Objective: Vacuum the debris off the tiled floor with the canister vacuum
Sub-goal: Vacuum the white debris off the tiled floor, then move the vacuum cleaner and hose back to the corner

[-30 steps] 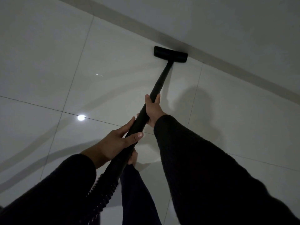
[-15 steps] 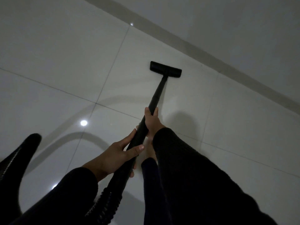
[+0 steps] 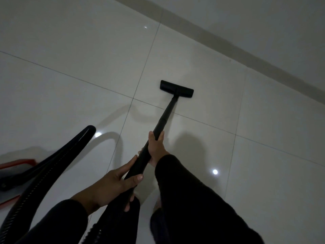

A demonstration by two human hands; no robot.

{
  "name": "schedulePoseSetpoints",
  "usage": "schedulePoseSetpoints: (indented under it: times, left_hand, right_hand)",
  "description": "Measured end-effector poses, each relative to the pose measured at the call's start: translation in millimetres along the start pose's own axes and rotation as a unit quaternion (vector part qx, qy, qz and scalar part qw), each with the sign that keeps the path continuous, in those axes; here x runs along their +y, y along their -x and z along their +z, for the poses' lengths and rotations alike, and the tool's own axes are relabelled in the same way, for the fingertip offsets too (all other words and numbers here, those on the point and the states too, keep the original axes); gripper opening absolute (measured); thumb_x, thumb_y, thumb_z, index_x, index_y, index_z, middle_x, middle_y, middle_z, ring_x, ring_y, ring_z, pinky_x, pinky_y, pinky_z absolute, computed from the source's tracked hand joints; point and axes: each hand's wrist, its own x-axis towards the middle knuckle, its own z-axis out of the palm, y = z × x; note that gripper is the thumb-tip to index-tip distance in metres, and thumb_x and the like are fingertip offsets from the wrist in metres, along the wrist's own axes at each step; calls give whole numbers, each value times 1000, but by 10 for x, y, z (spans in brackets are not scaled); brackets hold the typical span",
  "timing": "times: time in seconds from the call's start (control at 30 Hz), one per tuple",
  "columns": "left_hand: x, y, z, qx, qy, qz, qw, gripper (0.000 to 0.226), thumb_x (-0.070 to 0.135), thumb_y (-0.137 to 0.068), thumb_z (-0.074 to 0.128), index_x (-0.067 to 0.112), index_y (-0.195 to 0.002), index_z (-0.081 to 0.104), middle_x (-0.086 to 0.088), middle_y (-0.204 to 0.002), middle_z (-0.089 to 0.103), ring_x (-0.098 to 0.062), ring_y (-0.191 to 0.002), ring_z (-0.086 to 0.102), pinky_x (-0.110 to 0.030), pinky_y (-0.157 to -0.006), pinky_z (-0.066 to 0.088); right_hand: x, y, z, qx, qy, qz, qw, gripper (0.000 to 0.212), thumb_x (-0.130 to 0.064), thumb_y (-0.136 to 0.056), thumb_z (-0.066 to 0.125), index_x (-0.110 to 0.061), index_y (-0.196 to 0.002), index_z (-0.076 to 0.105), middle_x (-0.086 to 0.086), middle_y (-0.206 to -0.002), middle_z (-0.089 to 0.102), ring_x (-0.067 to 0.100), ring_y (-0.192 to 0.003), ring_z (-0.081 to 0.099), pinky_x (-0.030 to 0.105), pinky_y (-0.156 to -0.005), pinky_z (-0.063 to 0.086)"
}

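Note:
A black vacuum wand (image 3: 165, 117) slants up from my hands to a flat black floor nozzle (image 3: 176, 89) resting on the glossy white tiled floor (image 3: 88, 55). My left hand (image 3: 112, 185) grips the wand's lower end, thumb on top. Higher up the tube, my right hand (image 3: 155, 149) grips it, fingers wrapped round. The black ribbed hose (image 3: 52, 166) loops from the bottom left up into an arch. A red and grey canister body (image 3: 15, 175) shows at the left edge. No debris is visible in the dim light.
A wall with a grey skirting strip (image 3: 246, 55) runs diagonally across the upper right, some way beyond the nozzle. Ceiling lights reflect as bright spots on the tiles. My dark-trousered legs and feet are below my hands.
The nozzle has been drawn back from the skirting strip toward me. The view has swung so the hose loop and the red canister have come into sight at the left.

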Motion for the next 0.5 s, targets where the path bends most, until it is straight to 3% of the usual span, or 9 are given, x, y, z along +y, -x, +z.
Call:
schedulePoseSetpoints:
  times: [0.13, 0.23, 0.33, 0.43, 0.5]
  left_hand:
    - [-260, 272, 7, -13, -1, -1, 1000, 109, 69, -43, 77, 58, -137, 23, -8, -58, 64, -26, -53, 61, -33, -57, 55]
    - [-486, 460, -27, -13, 0, -3, 1000, 85, 53, -65, 71, 57, -137, 25, -11, -58, 63, -25, -50, 60, -31, -55, 53]
    - [-724, 658, -107, -14, -1, -22, 1000, 82, 53, -62, 74, 61, -131, 31, -8, -57, 61, -23, -50, 59, -31, -53, 53]
    - [-969, 785, -346, 14, -8, -30, 999, 97, 47, -56, 79, 47, -140, 29, -2, -52, 60, -17, -49, 58, -30, -46, 52]
    - [-1039, 899, -606, 32, -34, -39, 998, 111, 50, -45, 84, 46, -140, 27, 0, -49, 60, -14, -45, 58, -28, -42, 51]
  right_hand:
    - [310, 257, 82, -12, 7, 4, 1000, 71, -41, -101, 42, -47, -149, -9, 17, -135, 44, 24, -77, 56, 29, -54, 53]
    - [559, 429, 141, -31, -4, 12, 999, 72, -42, -101, 42, -49, -148, -12, 12, -142, 38, 33, -98, 60, 34, -61, 53]
    - [847, 507, 211, -72, -1, 26, 997, 76, -46, -100, 43, -51, -146, -16, 13, -146, 41, 33, -105, 60, 43, -79, 56]
    - [1102, 504, 282, -98, 168, -16, 981, 79, -57, -96, 40, -47, -147, -19, 12, -152, 35, 33, -116, 54, 50, -98, 46]
    - [1212, 444, 282, -65, 402, -97, 908, 76, -66, -93, 37, -45, -152, -6, 12, -159, 17, 37, -140, 29, 53, -113, 29]
